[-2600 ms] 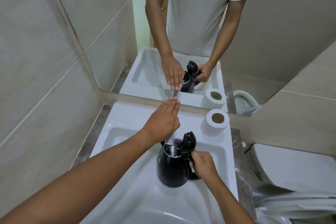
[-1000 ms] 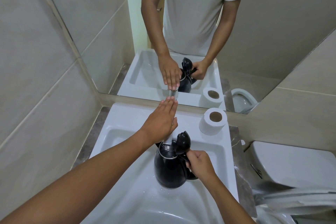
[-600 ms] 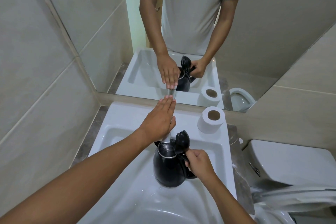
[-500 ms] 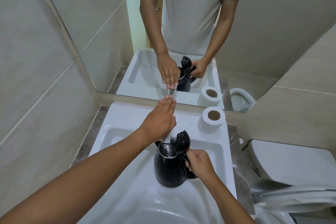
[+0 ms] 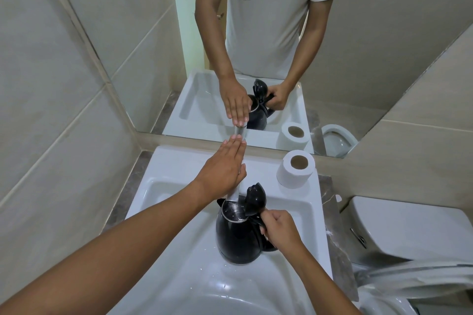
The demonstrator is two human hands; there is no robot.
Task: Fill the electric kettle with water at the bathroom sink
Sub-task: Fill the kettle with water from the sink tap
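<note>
A black electric kettle (image 5: 236, 235) stands upright inside the white sink (image 5: 169, 186), its lid (image 5: 255, 198) flipped up. My right hand (image 5: 280, 229) grips the kettle's handle on its right side. My left hand (image 5: 222, 167) lies flat with straight fingers on top of the chrome tap (image 5: 234, 193), hiding most of it. The tap's spout ends just over the kettle's open mouth. I cannot tell whether water is running.
A toilet paper roll (image 5: 295, 172) stands on the sink's back right corner. A mirror (image 5: 256, 46) on the wall behind reflects a person and the sink. A white toilet (image 5: 399, 233) sits to the right. Tiled wall closes in on the left.
The kettle and both hands have stayed nearly still; only the camera view has shifted slightly.
</note>
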